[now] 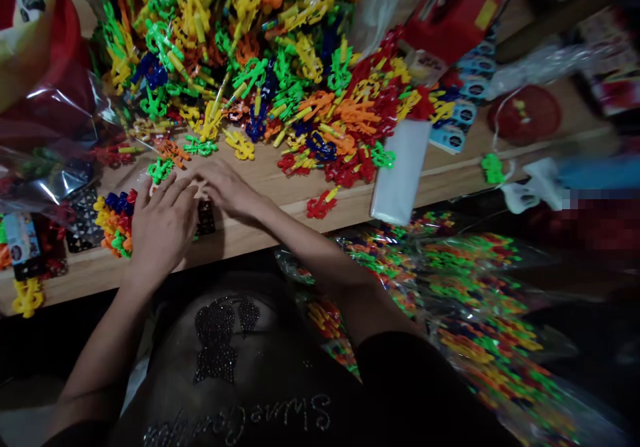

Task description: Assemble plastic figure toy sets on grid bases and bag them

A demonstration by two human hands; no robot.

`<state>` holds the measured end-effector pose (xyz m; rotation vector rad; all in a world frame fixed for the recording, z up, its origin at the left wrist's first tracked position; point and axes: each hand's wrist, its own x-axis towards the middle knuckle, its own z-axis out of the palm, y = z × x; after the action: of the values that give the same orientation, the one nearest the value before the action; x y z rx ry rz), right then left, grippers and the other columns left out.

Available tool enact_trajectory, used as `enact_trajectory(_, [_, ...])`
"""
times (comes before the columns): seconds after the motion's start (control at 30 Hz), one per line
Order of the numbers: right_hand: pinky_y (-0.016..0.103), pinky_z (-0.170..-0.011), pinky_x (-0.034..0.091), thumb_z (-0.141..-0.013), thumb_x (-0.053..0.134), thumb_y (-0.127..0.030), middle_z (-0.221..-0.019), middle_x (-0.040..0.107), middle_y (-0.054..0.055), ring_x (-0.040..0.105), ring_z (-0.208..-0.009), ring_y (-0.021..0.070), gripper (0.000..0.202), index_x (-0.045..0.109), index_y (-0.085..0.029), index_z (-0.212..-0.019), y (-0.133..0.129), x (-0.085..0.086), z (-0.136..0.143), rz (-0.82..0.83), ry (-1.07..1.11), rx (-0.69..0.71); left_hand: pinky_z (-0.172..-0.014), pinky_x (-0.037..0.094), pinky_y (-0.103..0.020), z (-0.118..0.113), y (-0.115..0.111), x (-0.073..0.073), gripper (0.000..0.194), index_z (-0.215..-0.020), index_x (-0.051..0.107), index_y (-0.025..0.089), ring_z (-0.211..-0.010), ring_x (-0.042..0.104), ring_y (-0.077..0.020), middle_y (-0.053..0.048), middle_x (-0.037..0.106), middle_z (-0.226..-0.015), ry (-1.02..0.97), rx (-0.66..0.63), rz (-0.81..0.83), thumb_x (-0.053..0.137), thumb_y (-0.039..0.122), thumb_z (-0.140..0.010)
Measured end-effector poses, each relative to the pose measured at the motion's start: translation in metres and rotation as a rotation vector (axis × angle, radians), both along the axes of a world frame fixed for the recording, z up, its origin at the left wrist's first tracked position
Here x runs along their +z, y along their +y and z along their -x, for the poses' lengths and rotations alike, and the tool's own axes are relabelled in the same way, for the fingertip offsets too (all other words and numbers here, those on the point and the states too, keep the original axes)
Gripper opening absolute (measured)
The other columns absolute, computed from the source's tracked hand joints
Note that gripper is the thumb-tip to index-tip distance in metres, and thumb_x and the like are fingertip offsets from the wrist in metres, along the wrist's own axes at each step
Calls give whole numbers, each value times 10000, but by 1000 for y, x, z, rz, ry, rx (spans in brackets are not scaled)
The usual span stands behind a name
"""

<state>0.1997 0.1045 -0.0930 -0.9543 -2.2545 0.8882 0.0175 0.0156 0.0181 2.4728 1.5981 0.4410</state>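
Observation:
My left hand (165,224) lies palm down at the table's front edge, fingers extended, against a bundle of colourful plastic toys (116,224) on its left side. What lies beneath its palm is hidden. Close on its right, my right hand (220,184) has its fingers bent inward, the tips near the left fingers; anything between them is too small to make out. A green toy (161,170) and an orange toy (174,152) lie just beyond my fingertips. Part of a dark patterned card (205,218) shows between my hands.
A large pile of toys (300,100) spills from a white bag (383,7) across the wooden table (260,217). Stacked clear plastic bags (401,170) lie right of it. A red container (65,67) stands at left. Filled bags (480,314) lie below the table at right.

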Motion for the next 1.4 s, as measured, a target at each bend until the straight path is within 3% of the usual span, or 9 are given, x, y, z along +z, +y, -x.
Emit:
enact_trajectory(0.1, [669, -1226, 374, -989, 418, -58, -1454, 582, 156, 476, -1402, 334, 457, 585, -189, -1394, 33, 7, -38, -80, -101, -269, -1286, 353, -710, 0, 8, -2, 399, -1340, 729, 285, -1459, 609, -342, -97, 737, -1429, -2, 48, -10, 415, 308, -1095])
enact_trajectory(0.17, [698, -1201, 387, -992, 426, -74, -1440, 570, 179, 485, -1385, 370, 436, 594, -172, -1382, 37, 4, -55, -53, -166, -343, -1291, 341, -716, 0, 11, -1, 390, -1328, 733, 285, -1453, 613, -347, -96, 731, -1438, -9, 76, 7, 423, 307, -1092])
enact_trajectory(0.43, [599, -1131, 489, -1046, 388, -120, -1319, 642, 145, 538, -1278, 343, 326, 659, -217, -1198, 11, 6, -55, -92, -235, -253, -1340, 98, -784, -4, 5, 14, 406, -1468, 595, 348, -1618, 400, -353, -78, 532, -1668, 27, 26, 27, 452, 301, -1091])
enact_trajectory(0.6, [511, -1094, 489, -1059, 405, -101, -1141, 695, 115, 549, -1160, 287, 265, 642, -211, -1018, 29, 13, -67, -98, -296, -109, -1333, 264, -701, -5, 8, 6, 426, -1469, 616, 279, -1579, 468, -338, -109, 620, -1588, 38, 35, 29, 399, 321, -1105])
enact_trajectory(0.7, [493, -1021, 514, -1022, 437, -88, -1100, 668, 127, 554, -1096, 285, 208, 608, -206, -1031, 14, 11, -71, -82, -248, -100, -1334, 297, -655, -5, 9, 1, 454, -1490, 615, 279, -1561, 499, -314, -89, 636, -1574, 27, 49, 34, 373, 326, -1109])
enact_trajectory(0.9, [533, -1057, 552, -993, 448, -136, -1305, 641, 138, 611, -1183, 280, 482, 414, -215, -1467, -49, 2, -37, 105, 79, -74, -1343, 274, -637, -5, 8, 0, 502, -1548, 565, 275, -1563, 496, -302, -84, 628, -1584, 0, 52, 46, 349, 321, -1098])
enact_trajectory(1.13, [612, -1134, 523, -856, 458, -51, -1258, 646, 163, 599, -1259, 334, 450, 564, -177, -1274, -83, -30, 9, 131, 23, -64, -1351, 263, -611, -4, 8, -2, 498, -1546, 558, 289, -1573, 481, -294, -67, 611, -1603, 26, 42, 52, 351, 317, -1093])
enact_trajectory(1.33, [737, -1266, 322, -866, 501, -53, -1537, 519, 216, 339, -1559, 402, 674, 387, -190, -1515, -110, -37, 26, 37, -65, -168, -1357, 256, -603, -5, 6, 6, 550, -1534, 555, 280, -1614, 413, -305, -48, 583, -1632, 43, 7, 76, 307, 552, -1125])
enact_trajectory(1.4, [724, -1264, 328, -903, 482, -56, -1549, 524, 201, 354, -1558, 387, 632, 393, -219, -1508, -111, -33, 27, 53, -102, -152, -1362, 245, -614, -4, 6, 7, 616, -1491, 589, 244, -1616, 404, -322, -54, 581, -1633, 80, -20, 82, 273, 620, -1119])
